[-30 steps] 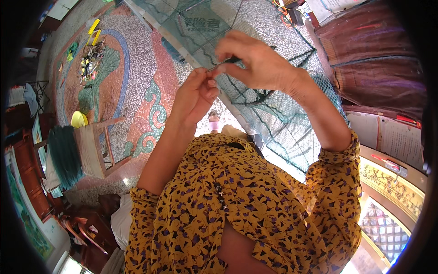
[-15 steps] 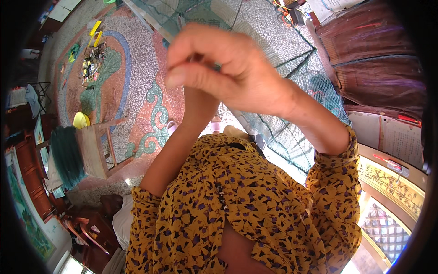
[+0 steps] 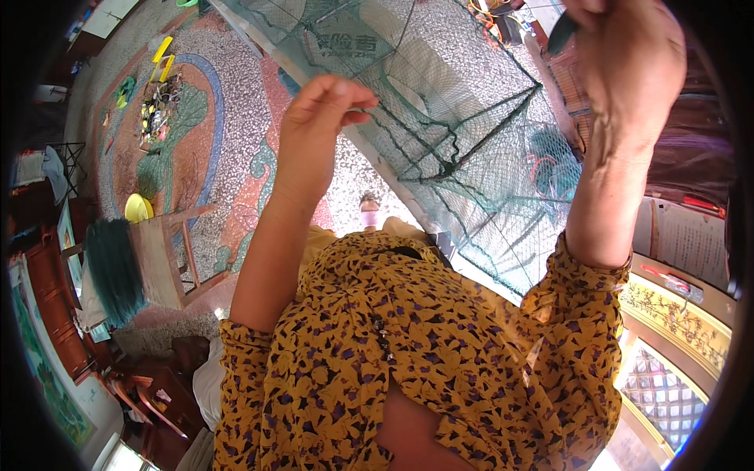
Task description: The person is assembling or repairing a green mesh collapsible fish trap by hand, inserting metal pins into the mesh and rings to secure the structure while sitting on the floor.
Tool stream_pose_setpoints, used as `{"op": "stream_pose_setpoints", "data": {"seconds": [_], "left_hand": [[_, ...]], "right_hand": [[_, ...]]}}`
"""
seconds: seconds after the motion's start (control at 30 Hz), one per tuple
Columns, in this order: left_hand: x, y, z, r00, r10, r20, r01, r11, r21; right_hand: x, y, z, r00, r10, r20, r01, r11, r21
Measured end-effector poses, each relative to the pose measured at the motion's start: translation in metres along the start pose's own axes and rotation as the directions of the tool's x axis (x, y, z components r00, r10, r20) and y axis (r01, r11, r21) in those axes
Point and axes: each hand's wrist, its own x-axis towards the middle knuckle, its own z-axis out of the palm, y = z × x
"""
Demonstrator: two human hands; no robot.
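Note:
My left hand (image 3: 320,129) is raised in front of my body beside the green mesh net (image 3: 440,102). Its fingers bend toward the thumb in a pinch; anything between them is too fine to see. Up at the far right, my right hand (image 3: 635,67) grips a dark green, flat object with a rounded end (image 3: 561,34); its exact kind cannot be made out. The net spreads out ahead and to the right, crossed by dark green cords that meet at a knot (image 3: 448,168). Part of the right hand's fingers is cut off at the upper edge.
On the left stand a wooden stool (image 3: 161,263) and a bundle of dark green thread (image 3: 114,271) hung across it. A yellow bowl (image 3: 139,208) and a pile of small items (image 3: 157,114) lie on the patterned floor. Dark red cloth-covered furniture (image 3: 691,149) borders the right.
My right hand has swung from the middle up and out to the far right, bringing the dark green object into view. My left hand, mostly hidden before, now shows left of the net.

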Motion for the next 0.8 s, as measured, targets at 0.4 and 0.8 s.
{"op": "stream_pose_setpoints", "data": {"seconds": [0.4, 0.8], "left_hand": [[-0.008, -0.03, -0.021, 0.985, -0.166, 0.058, 0.174, 0.877, -0.449], [-0.015, -0.048, -0.023, 0.963, -0.262, 0.071, 0.249, 0.75, -0.613]], "right_hand": [[-0.085, 0.057, 0.019, 0.71, 0.597, 0.373, -0.088, 0.601, -0.795], [-0.099, 0.08, 0.028, 0.762, 0.48, 0.434, -0.157, 0.787, -0.596]]}}
